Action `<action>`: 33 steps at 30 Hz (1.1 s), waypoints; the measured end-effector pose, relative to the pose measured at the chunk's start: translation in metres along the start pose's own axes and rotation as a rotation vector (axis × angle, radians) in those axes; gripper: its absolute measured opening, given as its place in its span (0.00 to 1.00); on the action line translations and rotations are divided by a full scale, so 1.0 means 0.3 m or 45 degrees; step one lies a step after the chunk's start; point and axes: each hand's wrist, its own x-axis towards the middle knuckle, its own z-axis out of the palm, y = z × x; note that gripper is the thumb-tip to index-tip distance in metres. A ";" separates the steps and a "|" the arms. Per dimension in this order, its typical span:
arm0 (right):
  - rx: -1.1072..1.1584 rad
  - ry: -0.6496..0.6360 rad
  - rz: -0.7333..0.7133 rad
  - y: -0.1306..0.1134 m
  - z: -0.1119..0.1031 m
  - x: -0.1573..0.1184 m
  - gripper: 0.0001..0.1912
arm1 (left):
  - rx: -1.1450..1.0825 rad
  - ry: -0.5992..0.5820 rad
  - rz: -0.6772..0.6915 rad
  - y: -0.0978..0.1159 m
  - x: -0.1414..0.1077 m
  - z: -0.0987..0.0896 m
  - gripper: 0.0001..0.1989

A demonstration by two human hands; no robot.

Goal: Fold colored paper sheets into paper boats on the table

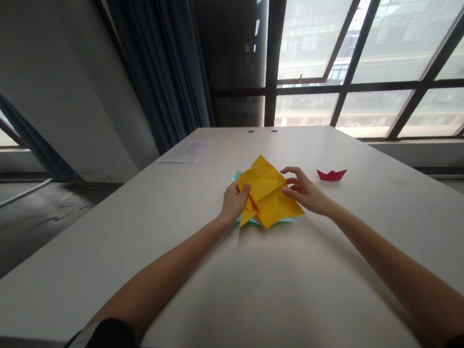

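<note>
A creased sheet of yellow origami paper (pixel 269 185), partly folded with pointed corners, is held up over the table. My left hand (pixel 235 200) pinches its left side, thumb on the front near a gathered fold. At the right edge, my right hand (pixel 305 194) has its thumb on the paper, while the index finger reaches out above the edge. Light blue-green paper (pixel 287 220) shows beneath the yellow sheet, most of it hidden. The fingers of my left hand behind the sheet are out of sight.
A red paper boat (pixel 331 175) stands on the white table (pixel 270 296), right of my right hand. A printed sheet (pixel 184 152) lies by the table's left edge. Two dark round holes (pixel 251 132) mark the far end, before the windows and a blue curtain (pixel 157 48).
</note>
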 end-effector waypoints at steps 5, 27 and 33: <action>0.101 -0.123 -0.040 -0.008 0.005 0.004 0.12 | -0.048 -0.107 -0.064 -0.008 0.002 0.004 0.11; 0.252 0.082 0.048 -0.028 -0.017 0.005 0.22 | 0.433 -0.061 0.177 0.010 -0.021 0.004 0.09; 0.279 0.060 0.002 -0.020 -0.025 0.006 0.23 | 0.287 -0.103 0.111 0.011 -0.018 0.004 0.06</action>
